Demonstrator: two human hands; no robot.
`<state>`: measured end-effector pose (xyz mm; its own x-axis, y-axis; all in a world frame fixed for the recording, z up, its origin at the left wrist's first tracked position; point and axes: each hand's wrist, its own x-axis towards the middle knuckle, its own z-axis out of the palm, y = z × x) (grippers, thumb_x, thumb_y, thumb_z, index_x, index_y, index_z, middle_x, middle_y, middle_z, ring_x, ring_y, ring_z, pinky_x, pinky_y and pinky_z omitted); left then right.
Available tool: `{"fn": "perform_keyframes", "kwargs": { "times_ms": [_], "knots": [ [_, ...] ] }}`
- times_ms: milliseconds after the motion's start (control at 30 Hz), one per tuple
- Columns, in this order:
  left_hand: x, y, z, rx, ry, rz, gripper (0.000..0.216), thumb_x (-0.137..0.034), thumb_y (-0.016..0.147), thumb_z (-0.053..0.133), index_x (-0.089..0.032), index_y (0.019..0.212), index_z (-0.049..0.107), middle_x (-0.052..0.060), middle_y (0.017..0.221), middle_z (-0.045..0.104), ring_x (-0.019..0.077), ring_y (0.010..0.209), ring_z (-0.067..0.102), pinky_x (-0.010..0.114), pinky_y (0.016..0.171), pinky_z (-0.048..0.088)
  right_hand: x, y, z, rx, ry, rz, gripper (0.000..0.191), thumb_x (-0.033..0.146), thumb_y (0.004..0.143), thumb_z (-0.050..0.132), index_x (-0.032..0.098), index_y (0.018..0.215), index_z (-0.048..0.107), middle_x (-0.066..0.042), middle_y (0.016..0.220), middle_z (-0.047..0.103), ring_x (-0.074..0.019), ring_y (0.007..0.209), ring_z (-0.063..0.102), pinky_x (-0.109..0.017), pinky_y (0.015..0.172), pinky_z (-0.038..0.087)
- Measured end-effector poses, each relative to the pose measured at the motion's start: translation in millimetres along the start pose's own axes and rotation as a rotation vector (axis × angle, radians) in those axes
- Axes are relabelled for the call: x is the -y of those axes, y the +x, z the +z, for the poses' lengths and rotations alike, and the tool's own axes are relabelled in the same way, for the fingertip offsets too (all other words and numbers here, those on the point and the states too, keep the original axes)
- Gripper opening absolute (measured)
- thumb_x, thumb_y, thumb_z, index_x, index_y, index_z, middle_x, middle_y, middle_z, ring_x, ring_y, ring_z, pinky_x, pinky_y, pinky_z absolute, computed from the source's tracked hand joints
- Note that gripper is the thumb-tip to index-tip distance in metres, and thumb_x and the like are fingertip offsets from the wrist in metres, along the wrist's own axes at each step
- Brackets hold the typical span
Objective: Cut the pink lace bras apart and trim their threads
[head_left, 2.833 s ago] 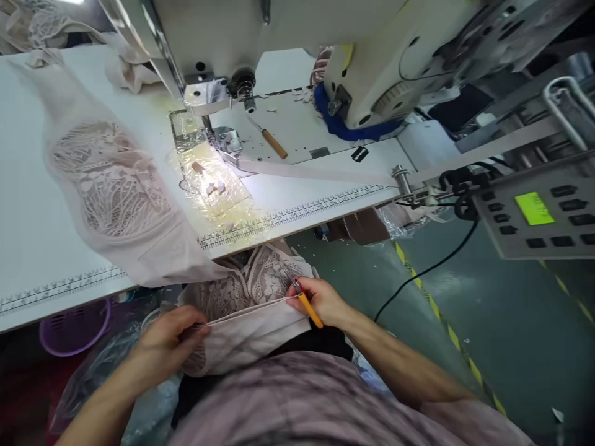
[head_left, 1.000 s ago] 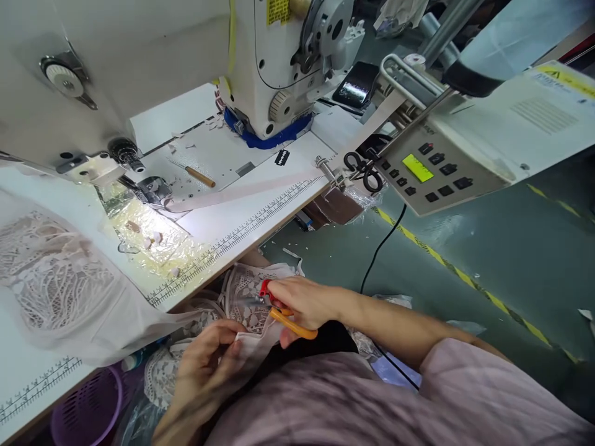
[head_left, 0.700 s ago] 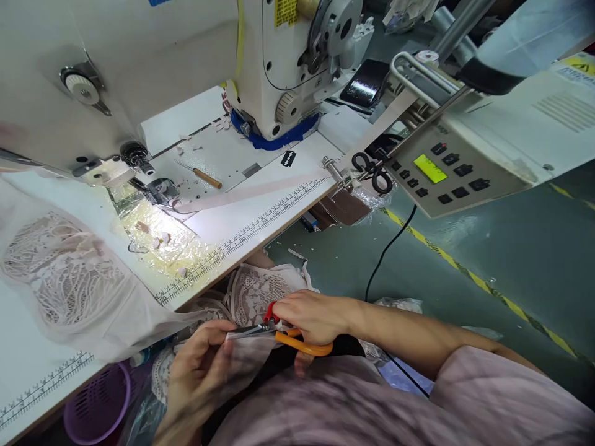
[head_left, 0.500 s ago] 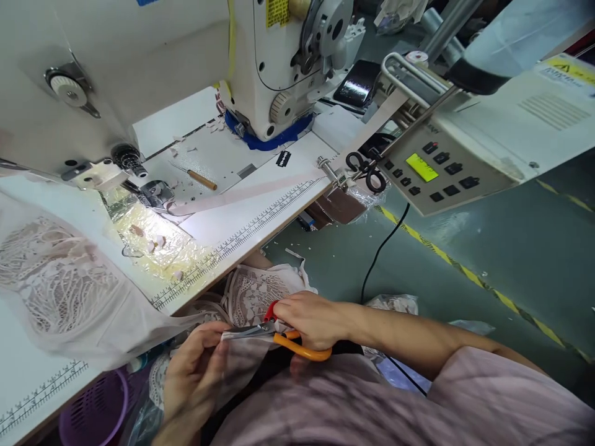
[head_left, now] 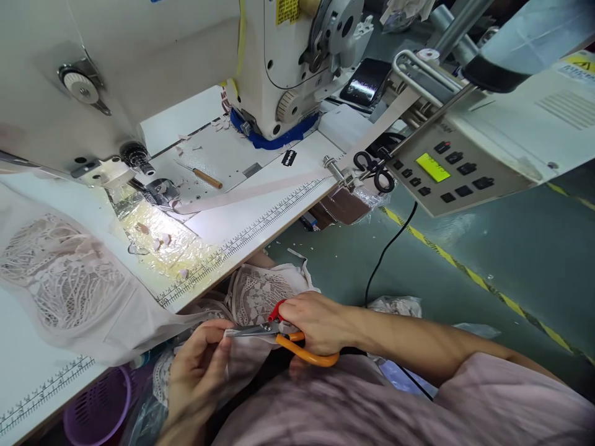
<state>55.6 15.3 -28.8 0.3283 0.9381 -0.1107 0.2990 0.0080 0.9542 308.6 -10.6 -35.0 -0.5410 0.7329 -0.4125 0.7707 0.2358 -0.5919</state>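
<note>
Pinched between the fingers of my left hand [head_left: 202, 359] is the edge of a pale pink lace bra [head_left: 260, 291] that hangs over my lap below the table edge. My right hand [head_left: 320, 325] grips scissors [head_left: 302, 350] with one orange and one red handle. Their blades point left and lie along the fabric edge, with the tips close to my left fingertips. More of the same pale lace fabric [head_left: 79, 279] spreads over the table at the left.
A sewing machine [head_left: 186, 49] stands over the white table, with a ruler strip [head_left: 260, 226] along its front edge. A wooden-handled awl [head_left: 207, 178] and a razor blade [head_left: 289, 157] lie there. Black scissors [head_left: 374, 170] hang beside the control box [head_left: 446, 167]. A purple basket [head_left: 100, 409] sits below.
The whole view has shifted slightly, so things appear a little farther right. Both hands keep their hold on the bra edge and the scissors, with little other movement.
</note>
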Motion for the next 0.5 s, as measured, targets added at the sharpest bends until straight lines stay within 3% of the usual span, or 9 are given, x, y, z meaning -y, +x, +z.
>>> {"fn": "perform_keyframes", "kwargs": {
  "times_ms": [67,167,367,500],
  "knots": [
    [-1.9,0.8,1.8,0.028,-0.009,-0.017,0.022,-0.032,0.092,0.07,-0.02,0.073,0.071,0.005,0.092,0.075,0.0151,0.074,0.067,0.02,0.064,0.054,0.0,0.2,-0.5,0.008,0.009,0.01,0.03,0.009,0.069,0.076,0.02,0.081,0.05,-0.008,0.09,0.071,-0.0222,0.076,0.064,-0.03,0.061,0.035],
    [-8.5,0.9,7.2,-0.032,-0.045,-0.085,0.029,-0.039,0.09,0.072,-0.02,0.069,0.068,0.005,0.09,0.073,0.0153,0.072,0.064,0.022,0.063,0.052,-0.8,0.8,0.0,0.012,0.012,0.032,0.032,0.007,0.067,0.079,0.019,0.079,0.052,-0.007,0.088,0.071,-0.0222,0.074,0.065,-0.029,0.059,0.033],
    [-20.2,0.5,17.1,-0.084,-0.095,-0.164,0.036,-0.049,0.084,0.077,-0.019,0.065,0.068,0.003,0.084,0.07,0.0147,0.069,0.06,0.023,0.061,0.047,-5.5,1.3,6.3,-0.018,0.05,0.033,0.037,0.045,0.083,0.083,0.018,0.077,0.058,-0.007,0.079,0.069,-0.0211,0.069,0.062,-0.03,0.056,0.029],
    [-22.7,2.0,18.5,-0.101,-0.111,-0.179,0.033,-0.044,0.081,0.081,-0.019,0.064,0.068,0.002,0.082,0.07,0.0146,0.072,0.06,0.022,0.065,0.048,-7.8,-0.3,6.0,-0.015,0.066,0.012,0.034,0.046,0.088,0.078,0.018,0.077,0.061,-0.007,0.078,0.07,-0.0204,0.068,0.062,-0.03,0.056,0.029]
  ]
}}
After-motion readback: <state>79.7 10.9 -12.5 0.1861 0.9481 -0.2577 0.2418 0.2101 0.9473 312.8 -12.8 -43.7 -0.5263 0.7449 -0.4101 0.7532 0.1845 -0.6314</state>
